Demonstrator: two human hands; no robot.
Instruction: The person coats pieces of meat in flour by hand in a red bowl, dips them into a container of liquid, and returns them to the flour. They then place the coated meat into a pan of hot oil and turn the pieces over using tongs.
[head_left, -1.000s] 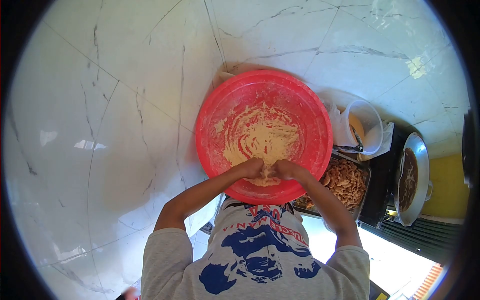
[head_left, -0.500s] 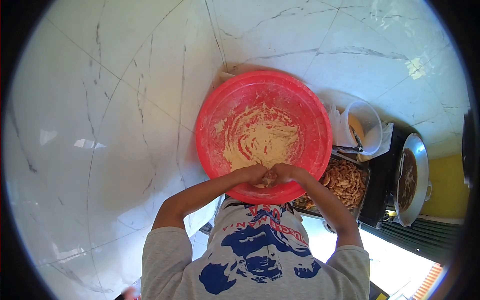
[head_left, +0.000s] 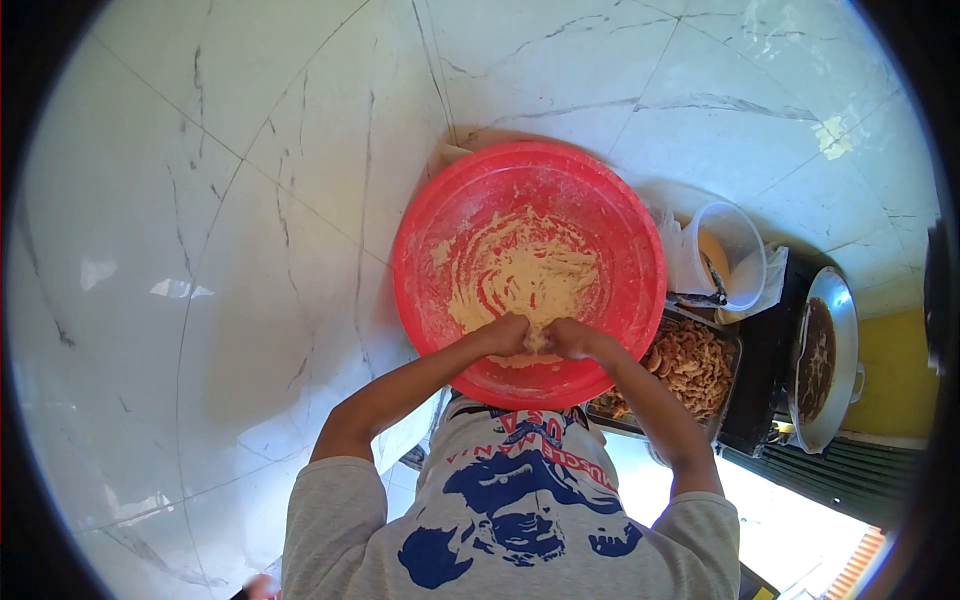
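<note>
A wide red plastic basin holds pale yellow flour, spread and streaked over its bottom. Over the near side of the basin, my left hand and my right hand are closed, knuckles up and close together. A floury clump shows in the narrow gap between them, and both hands seem to grip it. My fingertips are mostly hidden beneath the hands, so its exact kind cannot be made out.
Right of the basin sits a tray of brown fried pieces. Behind it stands a clear plastic tub with yellowish contents. Farther right, a metal wok holds dark oil. Marble-patterned tiles surround the basin.
Both hands have risen slightly away from my body, with the wrists turned a little. The floury clump between them shows less than before. The basin stays in place.
</note>
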